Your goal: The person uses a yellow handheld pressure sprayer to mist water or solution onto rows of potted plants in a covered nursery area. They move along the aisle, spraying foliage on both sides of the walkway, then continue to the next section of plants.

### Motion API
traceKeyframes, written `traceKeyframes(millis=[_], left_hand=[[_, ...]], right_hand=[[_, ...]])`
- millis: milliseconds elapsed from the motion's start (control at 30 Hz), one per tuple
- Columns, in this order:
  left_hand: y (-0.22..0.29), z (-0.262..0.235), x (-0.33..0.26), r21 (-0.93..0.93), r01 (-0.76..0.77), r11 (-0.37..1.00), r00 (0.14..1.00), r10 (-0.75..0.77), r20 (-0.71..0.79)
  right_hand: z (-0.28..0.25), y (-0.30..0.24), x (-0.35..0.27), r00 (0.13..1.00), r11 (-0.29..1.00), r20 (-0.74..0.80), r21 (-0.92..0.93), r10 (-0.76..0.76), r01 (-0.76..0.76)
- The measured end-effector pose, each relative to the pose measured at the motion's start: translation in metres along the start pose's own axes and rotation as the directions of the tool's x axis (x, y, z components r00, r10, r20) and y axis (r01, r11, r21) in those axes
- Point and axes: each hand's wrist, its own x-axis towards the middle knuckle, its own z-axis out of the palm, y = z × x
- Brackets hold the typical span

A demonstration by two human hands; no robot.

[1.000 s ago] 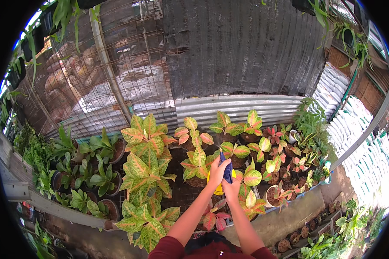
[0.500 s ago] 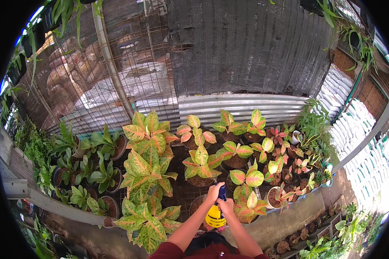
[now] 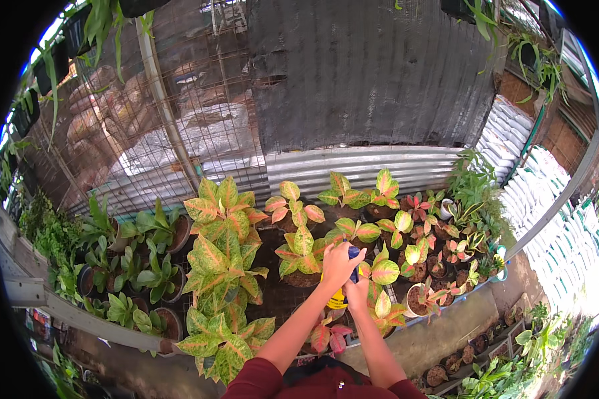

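A spray bottle with a yellow tank (image 3: 337,300) and a dark blue pump head is held in front of me, over the potted plants. My left hand (image 3: 340,263) is closed around the upper part of the pump head. Just below, my right hand (image 3: 357,291) is wrapped around its blue handle. Both hands and my left wrist hide much of the bottle. Beside the left hand stands a pink-and-green leafed plant (image 3: 302,247). Similar broad leaves (image 3: 384,271) spread right of my hands, and a red-leaved plant (image 3: 326,334) sits below, between my forearms.
Tall variegated plants (image 3: 223,266) crowd the left of the bench, with dark green potted plants (image 3: 158,272) farther left. Small pots (image 3: 416,300) fill the right. Behind are corrugated metal (image 3: 359,169) and a black sheet (image 3: 373,73). A metal rail (image 3: 100,326) crosses the lower left.
Both hands have moved up and away from me with the spray bottle, a little to the right. The red-leaved plant between my forearms has come into view.
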Motion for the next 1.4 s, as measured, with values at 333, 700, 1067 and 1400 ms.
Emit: traceKeyframes(millis=[333, 700, 1067, 1400], left_hand=[[0.083, -0.038, 0.044, -0.176, -0.101, 0.979, 0.977, 0.064, -0.204], [0.028, 0.004, 0.006, -0.872, 0.289, 0.395, 0.955, -0.047, 0.294], [-0.035, 0.057, -0.059, -0.438, 0.476, 0.763, 0.870, -0.480, 0.109], [-0.017, 0.026, -0.016, -0.847, 0.411, 0.338, 0.891, -0.348, 0.293]], right_hand=[[-0.023, 0.034, 0.001, 0.996, 0.972, -0.067, -0.229, -0.064, 0.047], [-0.042, 0.052, -0.029, 0.991, 0.992, -0.133, -0.124, -0.007, -0.010], [-0.043, 0.042, -0.029, 0.998, 0.995, -0.058, -0.097, -0.007, 0.001], [-0.023, 0.004, -0.009, 0.998, 0.986, -0.035, -0.159, -0.061, 0.054]])
